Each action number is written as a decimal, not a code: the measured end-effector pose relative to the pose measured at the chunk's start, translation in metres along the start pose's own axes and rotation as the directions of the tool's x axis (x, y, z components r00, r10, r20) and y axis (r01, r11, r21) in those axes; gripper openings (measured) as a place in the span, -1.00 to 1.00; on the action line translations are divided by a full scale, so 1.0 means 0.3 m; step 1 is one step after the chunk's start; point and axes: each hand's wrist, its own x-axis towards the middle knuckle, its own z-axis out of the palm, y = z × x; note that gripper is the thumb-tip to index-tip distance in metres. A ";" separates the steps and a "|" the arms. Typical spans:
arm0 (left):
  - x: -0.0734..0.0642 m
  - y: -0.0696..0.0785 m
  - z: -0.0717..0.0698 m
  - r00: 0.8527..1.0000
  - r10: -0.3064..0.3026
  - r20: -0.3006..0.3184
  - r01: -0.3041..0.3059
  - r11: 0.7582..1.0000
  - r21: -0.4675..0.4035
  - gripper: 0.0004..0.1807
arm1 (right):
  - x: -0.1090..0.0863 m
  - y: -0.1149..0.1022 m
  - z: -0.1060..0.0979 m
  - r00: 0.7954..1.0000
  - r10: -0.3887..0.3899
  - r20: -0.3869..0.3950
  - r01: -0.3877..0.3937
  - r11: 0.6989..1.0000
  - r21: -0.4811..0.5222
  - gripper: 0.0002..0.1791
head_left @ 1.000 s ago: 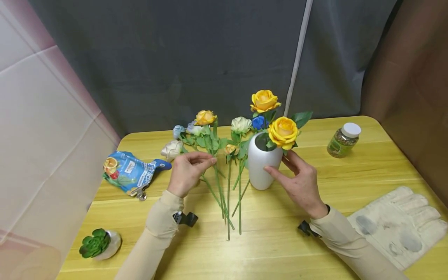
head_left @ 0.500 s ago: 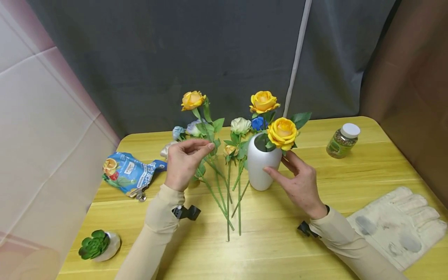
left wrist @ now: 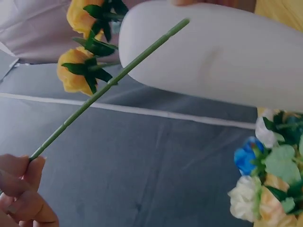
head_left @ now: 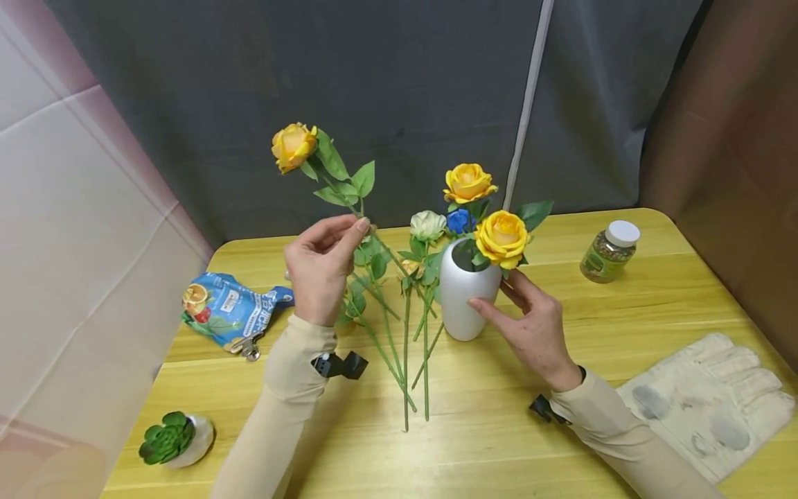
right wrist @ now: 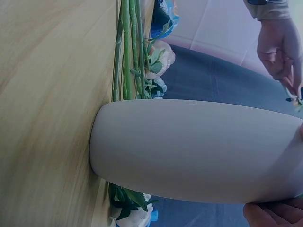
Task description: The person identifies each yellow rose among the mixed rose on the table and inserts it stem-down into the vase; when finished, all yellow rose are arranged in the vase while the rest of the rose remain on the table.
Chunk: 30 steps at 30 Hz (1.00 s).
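Note:
My left hand (head_left: 321, 270) pinches the green stem (left wrist: 109, 85) of a yellow rose (head_left: 294, 147) between thumb and fingers. The rose is raised over the table, its bloom leaning left and its stem slanting down to the right. My right hand (head_left: 530, 326) holds the side of a white vase (head_left: 464, 298), thumb in front and fingers behind. The vase stands upright on the table, as the right wrist view (right wrist: 189, 151) also shows. Two yellow roses (head_left: 501, 238) stick out of its mouth. Left of it lie several flowers, among them a white one (head_left: 427, 225) and a blue one (head_left: 460, 220).
At the left lies a blue pouch (head_left: 231, 305) with a metal clip (head_left: 251, 346). A potted succulent (head_left: 167, 440) sits at the front left. A white-lidded jar (head_left: 611, 251) stands at the right, behind a pale work glove (head_left: 711, 405). A dark curtain (head_left: 312, 83) hangs behind the table.
My left hand has lifted the yellow rose up out of the lying flowers, its bloom moving up and to the left. My right hand has stayed on the vase.

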 end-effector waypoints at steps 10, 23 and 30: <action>0.028 0.039 0.066 0.973 0.103 -0.208 -0.164 0.938 -0.304 -0.90 | -0.001 0.004 0.001 1.000 -0.002 0.003 0.002 1.000 0.005 -0.38; 0.031 0.006 0.155 0.944 0.249 -0.216 -0.302 0.916 -0.265 -0.98 | -0.003 0.006 -0.001 1.000 -0.010 0.005 0.010 1.000 -0.018 -0.39; 0.017 -0.022 0.199 0.961 0.249 -0.122 -0.268 0.947 -0.175 -0.89 | -0.001 0.008 -0.002 1.000 -0.028 0.000 0.028 0.999 -0.019 -0.40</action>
